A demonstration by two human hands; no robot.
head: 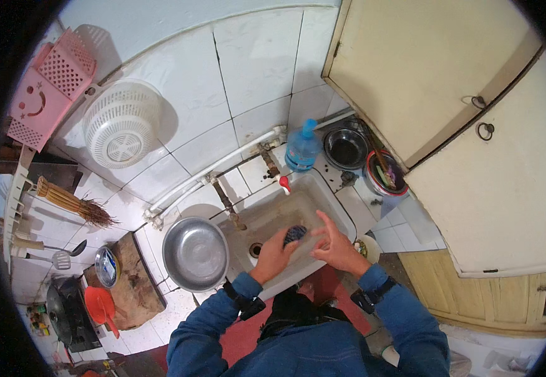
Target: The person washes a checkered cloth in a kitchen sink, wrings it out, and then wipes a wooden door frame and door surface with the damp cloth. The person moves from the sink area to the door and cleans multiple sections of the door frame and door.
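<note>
Over the ceramic sink (266, 209), my left hand (273, 257) grips a small, dark, textured object (295, 234) between thumb and fingers; its exact kind is hard to make out. My right hand (336, 247) is just to the right, its fingers apart and holding nothing. The sink's drain hole (255, 249) shows left of my left hand. Above the basin project a rusty tap (228, 205) and another tap with a red handle (284, 184). A grey metal basin (196, 254) sits at the sink's left end.
A blue plastic water bottle (303, 146), a black bowl (346, 148) and a red-rimmed pot (386, 173) stand behind the sink. Right of my right hand is a bowl of scraps (371, 249). A wooden cutting board (136, 287) bears a red ladle (99, 305). A white colander (122, 125) hangs on the wall.
</note>
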